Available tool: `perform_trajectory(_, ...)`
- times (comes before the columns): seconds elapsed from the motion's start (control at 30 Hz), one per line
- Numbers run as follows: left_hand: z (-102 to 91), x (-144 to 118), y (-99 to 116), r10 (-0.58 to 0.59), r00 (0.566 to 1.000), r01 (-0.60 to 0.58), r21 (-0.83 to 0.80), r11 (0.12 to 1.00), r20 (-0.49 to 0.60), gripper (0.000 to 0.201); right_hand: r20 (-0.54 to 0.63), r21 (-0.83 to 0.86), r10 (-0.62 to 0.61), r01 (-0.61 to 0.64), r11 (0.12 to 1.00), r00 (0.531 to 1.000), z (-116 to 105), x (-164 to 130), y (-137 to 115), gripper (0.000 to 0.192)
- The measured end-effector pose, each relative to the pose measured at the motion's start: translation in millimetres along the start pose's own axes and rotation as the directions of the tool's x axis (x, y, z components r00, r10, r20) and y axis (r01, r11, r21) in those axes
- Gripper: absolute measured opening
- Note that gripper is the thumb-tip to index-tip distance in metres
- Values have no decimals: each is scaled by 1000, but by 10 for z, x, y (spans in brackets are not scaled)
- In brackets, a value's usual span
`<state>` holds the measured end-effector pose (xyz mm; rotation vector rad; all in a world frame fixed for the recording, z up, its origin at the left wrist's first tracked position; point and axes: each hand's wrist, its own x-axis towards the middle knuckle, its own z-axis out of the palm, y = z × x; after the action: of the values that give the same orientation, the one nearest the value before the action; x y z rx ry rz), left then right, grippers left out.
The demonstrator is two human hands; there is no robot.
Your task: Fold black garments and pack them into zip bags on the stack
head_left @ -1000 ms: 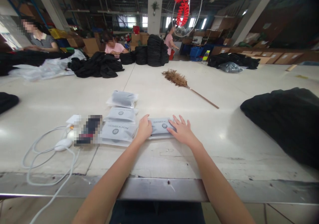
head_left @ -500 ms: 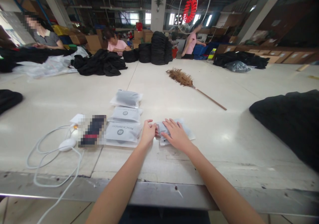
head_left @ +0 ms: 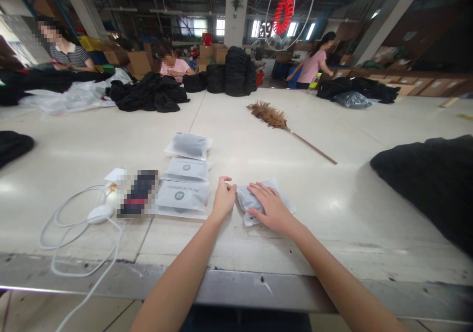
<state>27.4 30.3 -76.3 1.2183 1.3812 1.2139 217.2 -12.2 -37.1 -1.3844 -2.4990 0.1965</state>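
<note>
A grey plastic garment pouch (head_left: 247, 200) lies slanted on the pale table (head_left: 332, 214) in front of me. My right hand (head_left: 271, 207) presses flat on top of it, fingers spread. My left hand (head_left: 223, 197) pinches the pouch's left end with curled fingers. Just left of my hands, three more packed grey pouches (head_left: 184, 194) lie in a row running away from me; the nearest two show a round logo and lettering.
A blurred dark phone (head_left: 138, 193) and a white cable with charger (head_left: 94, 214) lie at the left. A feather duster (head_left: 281, 125) lies mid-table. Black garment piles: right (head_left: 432, 184), far left (head_left: 11, 147), far centre (head_left: 151, 93). People work at the far side.
The pouch has been turned from lying flat and square, logo up, to a slanted position. My left hand now pinches its end, and my right hand slid back over it.
</note>
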Motion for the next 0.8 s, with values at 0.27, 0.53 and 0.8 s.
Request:
perform_trajectory(0.27,19,-58,32,54,997,-53,17,998,-52,20,-22,44,36,-35,998,999,61,-59,-58,80)
perform_trajectory(0.53,-12,-103,92,-4,993,2,12,1000,120,39,-235,-33,85,-96,995,968,127,-89,-64,55)
perform_trajectory(0.8,-19,-58,14,30,995,-31,16,999,97,32,-166,-264,-448,398,879,879,121,-203,-335,17)
